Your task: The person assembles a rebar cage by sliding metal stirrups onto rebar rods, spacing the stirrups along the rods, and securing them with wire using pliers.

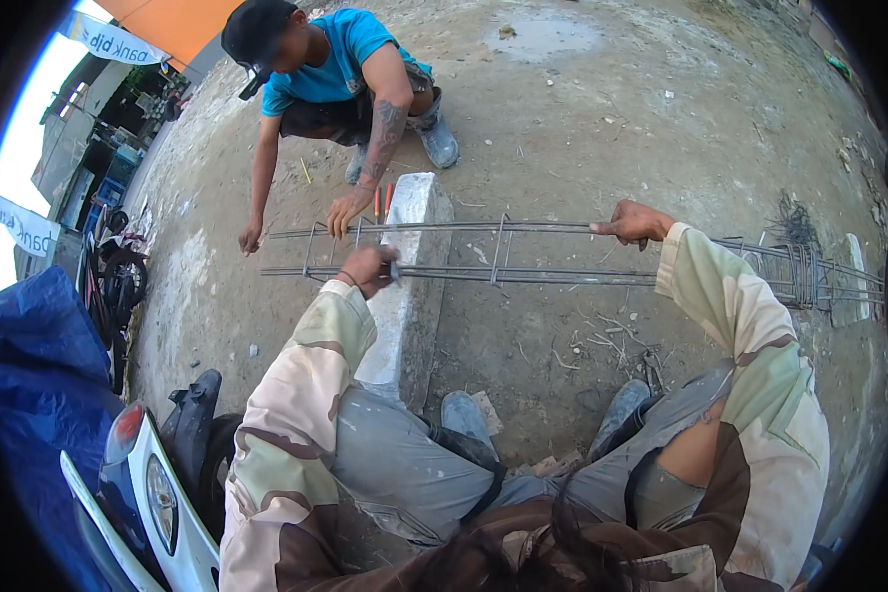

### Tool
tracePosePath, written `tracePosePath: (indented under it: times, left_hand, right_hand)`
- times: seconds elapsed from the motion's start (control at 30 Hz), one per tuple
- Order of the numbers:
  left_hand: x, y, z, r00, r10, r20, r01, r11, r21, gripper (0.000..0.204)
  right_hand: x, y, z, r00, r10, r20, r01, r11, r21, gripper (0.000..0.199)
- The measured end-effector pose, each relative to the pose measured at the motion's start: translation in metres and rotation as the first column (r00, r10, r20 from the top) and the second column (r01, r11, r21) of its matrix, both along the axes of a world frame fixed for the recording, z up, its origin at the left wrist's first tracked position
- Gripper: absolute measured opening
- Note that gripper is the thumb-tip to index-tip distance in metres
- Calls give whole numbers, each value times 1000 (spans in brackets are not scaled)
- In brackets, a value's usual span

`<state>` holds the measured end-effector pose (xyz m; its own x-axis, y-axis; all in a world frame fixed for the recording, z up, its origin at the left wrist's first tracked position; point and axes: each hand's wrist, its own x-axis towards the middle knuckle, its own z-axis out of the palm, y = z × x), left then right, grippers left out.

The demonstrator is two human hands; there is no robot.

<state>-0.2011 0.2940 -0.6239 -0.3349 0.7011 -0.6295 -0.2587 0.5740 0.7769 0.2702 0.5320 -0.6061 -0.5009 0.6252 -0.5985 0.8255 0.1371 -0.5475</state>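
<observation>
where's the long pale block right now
In the head view, the long pale block lies on the ground left of centre, running beneath the rebar cage, with the person's left hand near its left edge.

Outdoor work yard, dirt ground [602,109], rebar frame [553,227], parked motorbike [163,493]

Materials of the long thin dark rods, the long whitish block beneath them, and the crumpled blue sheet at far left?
Long thin dark rods: likely steel; dull grey, slender, straight.
Long whitish block: perhaps concrete; matte, patchy surface.
Crumpled blue sheet: probably plastic tarpaulin; slight sheen, creases.
</observation>
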Motion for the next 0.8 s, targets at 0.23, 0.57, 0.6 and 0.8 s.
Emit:
tracePosePath:
  times: [0.23,0.57,0.6,0.8]
  left_hand:
    - [83,23,-14,976,-191,107,192,981,0,14]
    - [94,26,-8,294,-304,-906,158,950,-268,35]
    - [63,15,-14,188,-294,-937,52,956,-290,30]
    - [-58,-13,-43,483,-435,-760,-339,707,-621,41]
  right_hand:
    - [-16,-4,0,999,38,-13,-38,998,-41,63]
    - [-17,14,-21,946,254,201,-319,836,446,66]
    - [-28,9,-14,970,217,109,-241,809,537,64]
    - [-46,-15,1,958,265,106,-282,818,501,78]
